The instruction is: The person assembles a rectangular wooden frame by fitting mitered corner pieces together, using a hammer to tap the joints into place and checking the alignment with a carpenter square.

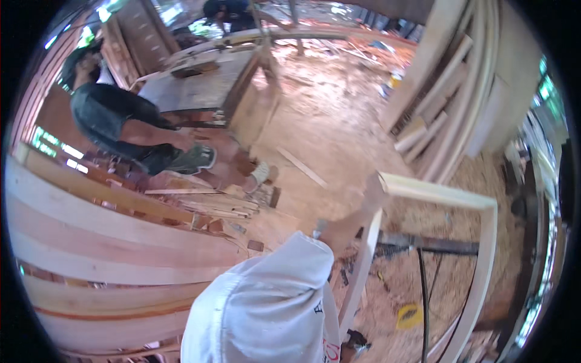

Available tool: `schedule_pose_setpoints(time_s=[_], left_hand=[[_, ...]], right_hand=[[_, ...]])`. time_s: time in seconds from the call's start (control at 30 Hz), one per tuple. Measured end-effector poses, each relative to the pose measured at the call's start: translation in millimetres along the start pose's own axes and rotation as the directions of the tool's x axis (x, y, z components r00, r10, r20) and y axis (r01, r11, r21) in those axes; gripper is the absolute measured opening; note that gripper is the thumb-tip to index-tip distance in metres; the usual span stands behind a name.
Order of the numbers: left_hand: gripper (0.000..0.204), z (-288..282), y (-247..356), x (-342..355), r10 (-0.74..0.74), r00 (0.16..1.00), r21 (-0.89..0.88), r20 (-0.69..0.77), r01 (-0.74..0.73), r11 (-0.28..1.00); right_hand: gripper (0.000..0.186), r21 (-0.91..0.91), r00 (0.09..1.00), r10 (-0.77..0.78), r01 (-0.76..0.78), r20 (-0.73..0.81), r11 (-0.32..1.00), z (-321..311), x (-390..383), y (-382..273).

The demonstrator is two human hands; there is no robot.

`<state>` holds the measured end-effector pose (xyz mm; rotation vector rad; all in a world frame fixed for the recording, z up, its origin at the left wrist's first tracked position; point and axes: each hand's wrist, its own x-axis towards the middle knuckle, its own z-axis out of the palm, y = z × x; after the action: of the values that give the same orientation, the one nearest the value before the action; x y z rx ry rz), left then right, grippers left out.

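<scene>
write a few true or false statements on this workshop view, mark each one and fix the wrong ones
1. The left hand is at a corner of the pale wooden frame. True.

2. The sleeve on the reaching arm is black. False: the sleeve is whitish.

3. A co-worker in dark clothing is beside the workbench on the left. True.

4. The tall planks at the upper right are painted red. False: the tall planks are pale, wood-coloured.

5. A yellow object shows through the frame's opening. True.

6. The thin wooden strip near the middle touches the frame. False: the thin wooden strip lies apart from it.
</scene>
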<state>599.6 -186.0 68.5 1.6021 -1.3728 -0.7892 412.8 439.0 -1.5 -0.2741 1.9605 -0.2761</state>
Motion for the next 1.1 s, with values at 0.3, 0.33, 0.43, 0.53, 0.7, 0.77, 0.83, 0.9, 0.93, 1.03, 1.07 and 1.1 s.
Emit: schedule_pose_setpoints(time_s=[0.3, 0.33, 0.43, 0.53, 0.7, 0.77, 0.83, 0.9, 0.93, 1.03, 1.07, 1.1], left_hand=[[0.074, -76.3, -16.0, 38.9, -0.006, 0.917, 0.056, 0.399, -0.017, 0.998], [0.067, -94.4, -28.6, 55.5, 0.092, 0.857, -0.215, 0.507, 0.023, 0.976], [0.064, -124.2, -61.5, 110.1, 0.219, 0.700, -0.372, 0.679, 0.071, 0.926], [0.084, -117.7, -40.6, 109.4, 0.332, 0.648, -0.246, 0.685, -0.224, 0.943], [0.088, -114.8, -3.4, 86.1, 0.254, 0.646, -0.093, 0.720, -0.273, 0.958], [0.088, -121.8, -15.0, 95.3, 0.261, 0.644, -0.149, 0.719, -0.224, 0.963], [0.088, -130.4, -25.3, 102.4, 0.251, 0.652, -0.191, 0.716, -0.164, 0.968], [0.089, -130.7, -28.2, 104.7, 0.102, 0.627, -0.103, 0.773, -0.034, 0.994], [0.089, -129.0, -28.9, 107.0, 0.104, 0.611, -0.109, 0.785, -0.029, 0.994], [0.091, -124.4, -26.5, 108.5, 0.104, 0.557, -0.038, 0.824, -0.129, 0.991], [0.092, -124.5, -25.2, 105.6, 0.125, 0.565, -0.054, 0.815, -0.140, 0.989], [0.093, -121.9, -26.8, 106.4, 0.153, 0.580, -0.075, 0.800, -0.157, 0.985]], right_hand=[[0.042, 0.167, 0.900, -0.358, 0.405, -0.250, 0.899, 1.6, -71.4, -164.4], [0.041, 0.150, 0.913, -0.364, 0.393, -0.187, 0.907, -1.9, -92.9, -216.1], [0.023, 0.013, 0.918, -0.274, 0.290, -0.288, 0.957, -12.3, -68.2, -325.4], [0.034, -0.157, 0.795, -0.489, 0.465, -0.359, 0.871, -8.6, -61.5, -458.3], [0.027, 0.005, 0.788, -0.576, 0.591, -0.217, 0.807, 28.1, 59.6, -500.3], [0.027, -0.214, 0.892, -0.449, 0.430, -0.052, 0.877, 41.2, 68.2, -544.1], [0.027, -0.445, 0.961, -0.260, 0.276, 0.098, 0.852, 55.9, 57.8, -572.8], [0.029, -0.425, 0.965, -0.263, 0.245, 0.017, 0.872, 59.4, 40.2, -583.8], [0.029, -0.419, 0.969, -0.247, 0.226, 0.005, 0.879, 58.0, 37.7, -586.4], [0.032, -0.484, 0.960, -0.258, 0.277, 0.108, 0.830, 45.9, 35.3, -585.4], [0.032, -0.472, 0.964, -0.246, 0.262, 0.096, 0.842, 48.8, 33.0, -577.3], [0.032, -0.411, 0.972, -0.234, 0.210, -0.008, 0.887, 55.1, 30.5, -576.1]])
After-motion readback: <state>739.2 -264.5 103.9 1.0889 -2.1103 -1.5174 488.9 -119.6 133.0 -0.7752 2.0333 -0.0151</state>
